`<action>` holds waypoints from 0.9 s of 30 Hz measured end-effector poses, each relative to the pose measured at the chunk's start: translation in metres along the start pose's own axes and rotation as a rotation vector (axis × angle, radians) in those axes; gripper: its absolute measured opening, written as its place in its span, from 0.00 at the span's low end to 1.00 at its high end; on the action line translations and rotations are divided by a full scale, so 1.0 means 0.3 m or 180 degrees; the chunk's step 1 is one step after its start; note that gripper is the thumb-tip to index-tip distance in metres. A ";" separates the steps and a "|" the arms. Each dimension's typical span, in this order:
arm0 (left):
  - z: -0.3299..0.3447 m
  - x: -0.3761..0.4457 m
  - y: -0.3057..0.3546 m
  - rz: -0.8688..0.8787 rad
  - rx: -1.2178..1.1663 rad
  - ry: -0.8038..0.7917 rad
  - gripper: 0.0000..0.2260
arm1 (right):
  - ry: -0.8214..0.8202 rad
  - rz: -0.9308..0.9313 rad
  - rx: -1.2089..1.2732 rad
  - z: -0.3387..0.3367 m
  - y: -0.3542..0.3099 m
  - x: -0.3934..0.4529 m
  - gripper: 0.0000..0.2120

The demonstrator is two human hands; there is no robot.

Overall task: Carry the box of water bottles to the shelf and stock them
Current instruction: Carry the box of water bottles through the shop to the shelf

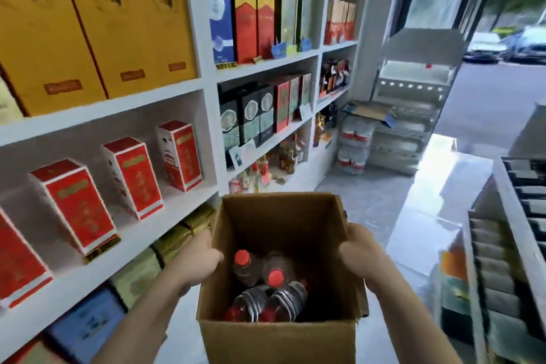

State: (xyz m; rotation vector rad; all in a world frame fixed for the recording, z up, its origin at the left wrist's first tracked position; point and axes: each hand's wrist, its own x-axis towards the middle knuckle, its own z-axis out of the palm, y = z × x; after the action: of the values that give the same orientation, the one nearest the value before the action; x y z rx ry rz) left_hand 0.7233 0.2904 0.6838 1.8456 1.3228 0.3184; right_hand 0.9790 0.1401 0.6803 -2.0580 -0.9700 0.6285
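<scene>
Head view: left hand [204, 260] and right hand [359, 248], fingers closed over opposite rims, carry the box [277, 337] of water bottles [266, 284]; far wire shelf [410, 103] lies ahead-right.

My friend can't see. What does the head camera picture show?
Two bare hands, left and right, hold an open brown cardboard box of clear red-capped water bottles. White shelves of red and yellow cartons stand left.

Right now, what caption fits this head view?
Left hand and right hand carry an open cardboard box of red-capped water bottles past stocked shelves.
</scene>
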 end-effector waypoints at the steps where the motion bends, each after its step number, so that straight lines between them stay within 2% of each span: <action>1: 0.028 0.049 0.036 0.0031 -0.0031 -0.0059 0.10 | 0.0060 0.0015 -0.0071 -0.036 0.017 0.035 0.06; 7: 0.213 0.383 0.322 0.0291 0.0124 -0.0462 0.14 | 0.0434 0.0235 -0.0077 -0.259 0.158 0.297 0.08; 17: 0.482 0.907 0.748 0.0729 0.0287 -0.1158 0.10 | 0.1055 0.0783 0.0084 -0.483 0.351 0.717 0.11; 27: 0.728 1.557 1.204 0.1309 0.0538 -0.2037 0.12 | 0.1656 0.1482 0.0219 -0.713 0.403 1.229 0.11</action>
State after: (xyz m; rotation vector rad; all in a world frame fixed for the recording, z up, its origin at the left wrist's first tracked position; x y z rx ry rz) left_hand 1.2932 0.5574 0.6972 2.1113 0.5448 -0.1784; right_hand 1.3948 0.2928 0.6697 -2.2346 -0.1690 0.3135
